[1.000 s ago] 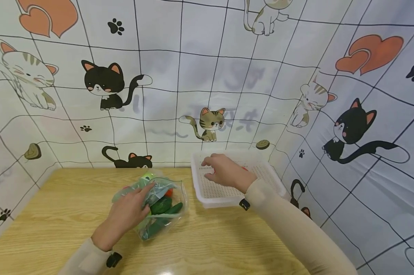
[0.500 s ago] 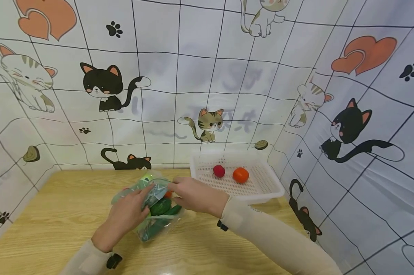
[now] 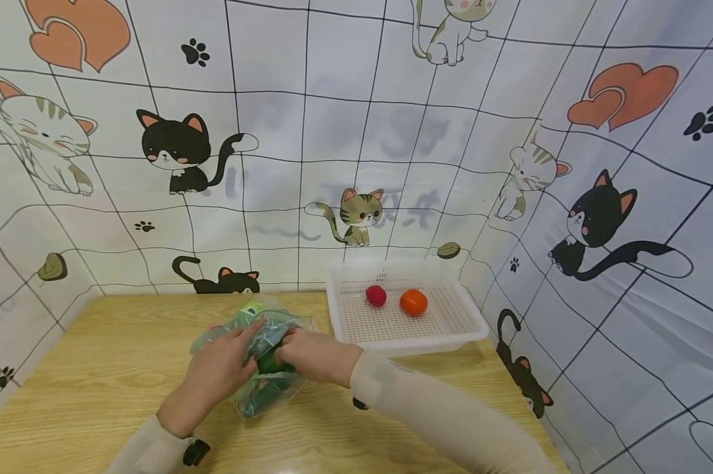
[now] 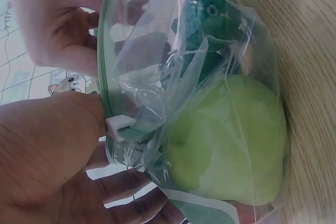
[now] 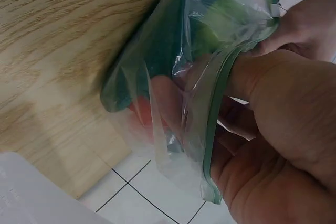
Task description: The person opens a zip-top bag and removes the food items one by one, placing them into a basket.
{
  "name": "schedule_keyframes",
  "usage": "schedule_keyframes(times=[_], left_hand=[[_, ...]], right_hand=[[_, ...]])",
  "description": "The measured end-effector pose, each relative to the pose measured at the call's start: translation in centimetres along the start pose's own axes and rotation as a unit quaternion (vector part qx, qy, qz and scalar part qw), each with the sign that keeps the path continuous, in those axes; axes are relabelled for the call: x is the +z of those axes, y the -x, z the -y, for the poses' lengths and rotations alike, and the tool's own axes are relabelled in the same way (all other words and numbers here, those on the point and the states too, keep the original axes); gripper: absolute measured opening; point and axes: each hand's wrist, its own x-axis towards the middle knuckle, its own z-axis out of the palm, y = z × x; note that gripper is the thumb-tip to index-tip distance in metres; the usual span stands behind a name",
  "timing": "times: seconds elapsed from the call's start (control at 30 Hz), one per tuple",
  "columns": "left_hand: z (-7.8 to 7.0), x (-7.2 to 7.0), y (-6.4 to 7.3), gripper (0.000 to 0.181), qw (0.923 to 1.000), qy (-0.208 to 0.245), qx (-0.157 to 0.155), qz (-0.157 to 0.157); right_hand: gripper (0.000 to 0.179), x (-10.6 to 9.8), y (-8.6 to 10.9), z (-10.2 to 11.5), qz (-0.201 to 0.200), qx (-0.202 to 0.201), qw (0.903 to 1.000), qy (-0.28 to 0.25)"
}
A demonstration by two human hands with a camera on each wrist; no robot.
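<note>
A clear zip bag with a green zip edge lies on the table, its mouth toward my right hand. My left hand grips the bag at its mouth, thumb and fingers on either side of the zip edge. My right hand reaches into the bag; the left wrist view shows its fingers through the plastic. Inside are a pale green rounded piece, dark green vegetables and, in the right wrist view, a red piece. Whether the right fingers hold anything is unclear.
A white perforated basket stands at the back right of the wooden table. In it sit a small round red vegetable and an orange-red tomato, apart from each other. A cat-print cloth hangs behind.
My right hand has moved left from over the basket to the bag's mouth and then into it. The red vegetable and tomato in the basket are now uncovered. My left hand has stayed on the bag.
</note>
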Motion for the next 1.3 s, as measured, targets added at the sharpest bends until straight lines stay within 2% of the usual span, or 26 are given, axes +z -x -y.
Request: schedule_keyframes(times=[0.2,0.3,0.47,0.8,1.03,1.3], left_hand=[[-0.1,0.1,-0.2,0.076,0.9998,0.008,-0.011,0.012],[-0.2,0.1,-0.2,0.075,0.9999,0.006,-0.011,0.009],[-0.3,0.2,-0.1,0.076,0.9999,0.002,-0.009,0.004],[-0.3,0.4,0.0,0.077,1.0,0.0,-0.007,0.003],[-0.2,0.4,-0.1,0.077,1.0,0.003,-0.004,0.002],[0.0,0.5,0.1,0.077,1.0,0.006,-0.004,-0.002]], right_hand=[[0.018,0.7,0.1,0.6,0.024,0.03,0.9992,-0.012],[0.019,0.9,0.0,1.0,0.032,0.04,0.9985,0.02],[0.029,1.3,-0.1,1.7,0.043,0.047,0.9947,0.08],[0.018,1.4,0.1,2.0,0.028,0.044,0.9962,0.07],[0.009,1.9,0.0,2.2,0.023,0.058,0.9934,0.096],[0.022,2.0,-0.3,2.3,0.03,0.068,0.9886,0.131]])
